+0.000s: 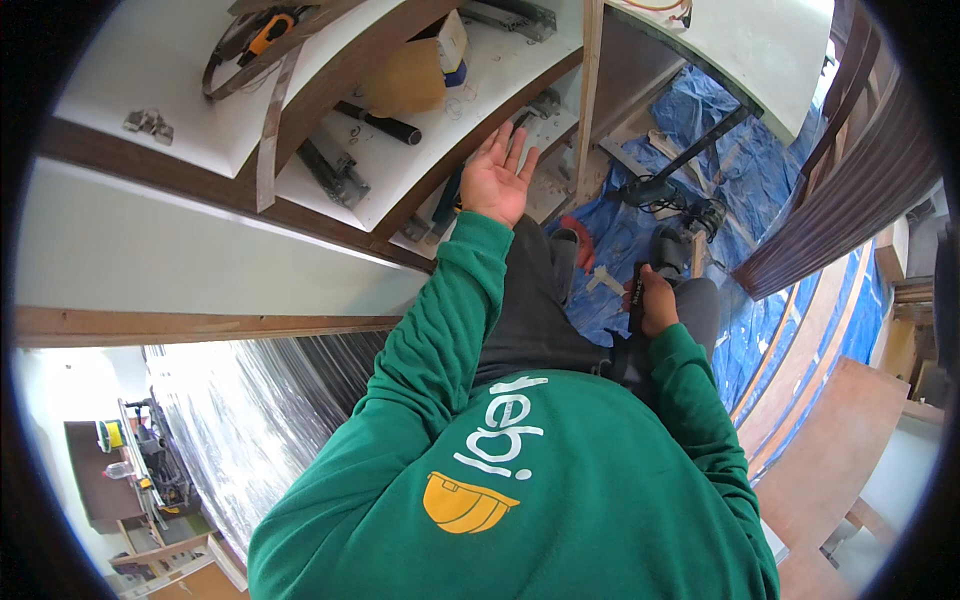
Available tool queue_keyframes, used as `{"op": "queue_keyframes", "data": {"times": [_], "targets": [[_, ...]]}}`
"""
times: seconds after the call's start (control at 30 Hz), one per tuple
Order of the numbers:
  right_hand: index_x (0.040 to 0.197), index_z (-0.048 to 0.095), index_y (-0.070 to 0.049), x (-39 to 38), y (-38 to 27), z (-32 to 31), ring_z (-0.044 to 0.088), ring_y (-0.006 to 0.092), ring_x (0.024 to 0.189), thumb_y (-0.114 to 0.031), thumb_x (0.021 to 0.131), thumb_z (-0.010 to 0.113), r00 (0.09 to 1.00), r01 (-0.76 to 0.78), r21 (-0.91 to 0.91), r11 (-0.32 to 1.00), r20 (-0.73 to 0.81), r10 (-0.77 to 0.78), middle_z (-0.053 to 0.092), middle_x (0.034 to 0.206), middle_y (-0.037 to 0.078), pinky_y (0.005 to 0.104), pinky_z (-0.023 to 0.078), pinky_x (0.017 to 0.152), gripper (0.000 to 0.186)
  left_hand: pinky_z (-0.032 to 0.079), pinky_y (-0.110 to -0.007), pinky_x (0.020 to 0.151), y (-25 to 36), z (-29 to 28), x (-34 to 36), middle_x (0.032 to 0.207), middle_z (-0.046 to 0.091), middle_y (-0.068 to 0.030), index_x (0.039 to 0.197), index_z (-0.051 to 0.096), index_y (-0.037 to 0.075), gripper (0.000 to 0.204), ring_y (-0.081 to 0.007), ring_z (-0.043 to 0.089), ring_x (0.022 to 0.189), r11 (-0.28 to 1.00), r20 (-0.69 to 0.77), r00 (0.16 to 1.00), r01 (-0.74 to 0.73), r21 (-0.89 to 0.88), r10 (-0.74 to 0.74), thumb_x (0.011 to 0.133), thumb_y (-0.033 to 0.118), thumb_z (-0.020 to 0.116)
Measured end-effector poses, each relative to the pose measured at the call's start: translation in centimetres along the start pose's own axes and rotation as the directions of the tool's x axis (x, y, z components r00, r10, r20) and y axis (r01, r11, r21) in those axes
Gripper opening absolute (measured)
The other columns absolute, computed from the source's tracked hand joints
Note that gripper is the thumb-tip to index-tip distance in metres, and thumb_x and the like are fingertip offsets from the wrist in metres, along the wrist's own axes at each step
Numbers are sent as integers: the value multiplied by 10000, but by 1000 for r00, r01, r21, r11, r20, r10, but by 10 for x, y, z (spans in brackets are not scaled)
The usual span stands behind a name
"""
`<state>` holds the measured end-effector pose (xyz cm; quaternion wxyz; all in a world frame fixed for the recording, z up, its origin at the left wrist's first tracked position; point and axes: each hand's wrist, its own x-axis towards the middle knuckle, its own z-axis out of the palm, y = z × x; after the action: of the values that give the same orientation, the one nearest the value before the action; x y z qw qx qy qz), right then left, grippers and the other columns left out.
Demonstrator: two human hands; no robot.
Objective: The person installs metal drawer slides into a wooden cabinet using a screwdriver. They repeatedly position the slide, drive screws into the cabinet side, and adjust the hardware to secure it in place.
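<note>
My left hand (pixel 497 178) is raised, palm up with its fingers apart, at the brown front edge of the lower white shelf (pixel 460 150). It holds nothing. In front of my right thigh, my right hand (pixel 656 302) is closed round a narrow black object (pixel 637 290) with pale lettering; its kind cannot be made out. On the shelf near my left hand lie a black cylinder (pixel 380 122), dark metal rails (pixel 332 172), a sheet of brown paper (pixel 408 80) and a small white and blue box (pixel 453 45).
Metal hinges (pixel 148 124) and an orange and black tool (pixel 270 34) lie on the shelf to the left. Crumpled blue sheeting (pixel 735 160) covers the floor, with wood scraps and a red object (pixel 578 243). At right stand dark curved slats (pixel 825 180) and a plywood panel (pixel 830 460).
</note>
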<state>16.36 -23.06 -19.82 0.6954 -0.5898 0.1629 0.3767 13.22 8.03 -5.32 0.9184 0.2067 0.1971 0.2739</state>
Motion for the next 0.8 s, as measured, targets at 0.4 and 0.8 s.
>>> {"op": "queue_keyframes", "data": {"times": [0.4,0.8], "targets": [[1072,558,-35,5,16,-26,572,206,628,-353,1030,489,998,53,-88,995,-25,-56,593,812,93,370,504,558,327,456,-465,1018,-18,8,42,1346,578,-61,1306,523,82,327,-250,516,1266,992,-69,996,61,112,-54,1007,191,447],[820,466,-129,7,12,-16,483,164,617,-351,1048,385,992,98,-106,989,88,-89,446,706,15,312,477,572,329,487,-297,605,-54,2,85,868,711,-45,892,668,67,155,-143,658,737,978,-203,966,-124,170,158,940,212,646]]}}
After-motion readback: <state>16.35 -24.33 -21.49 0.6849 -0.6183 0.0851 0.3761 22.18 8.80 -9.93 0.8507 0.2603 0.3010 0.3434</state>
